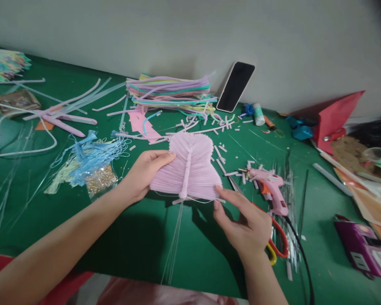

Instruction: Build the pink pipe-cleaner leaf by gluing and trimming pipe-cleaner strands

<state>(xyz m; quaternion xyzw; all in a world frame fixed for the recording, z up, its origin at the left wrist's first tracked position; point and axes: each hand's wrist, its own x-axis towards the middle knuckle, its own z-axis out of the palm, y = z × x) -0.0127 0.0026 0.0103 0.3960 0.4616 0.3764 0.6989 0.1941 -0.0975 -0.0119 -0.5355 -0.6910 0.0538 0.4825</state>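
Observation:
A lilac leaf-shaped pipe-cleaner piece is held up above the green table, its ribs fanning out from a thick centre stem. My left hand grips its left edge, thumb on top. My right hand has index finger and thumb at the lower right corner, around its edge. Behind the stem's lower end, a short lilac strip pokes out, and thin clear strands hang toward me. Right of the piece lies a pink glue gun; red-and-yellow-handled scissors are partly hidden behind my right hand.
Bundled pipe cleaners lie by the wall beside a leaning phone. Cut bits are scattered before them. Blue tassels and a bag of gold beads sit left. A black cord runs from the glue gun; a purple box-like device is far right.

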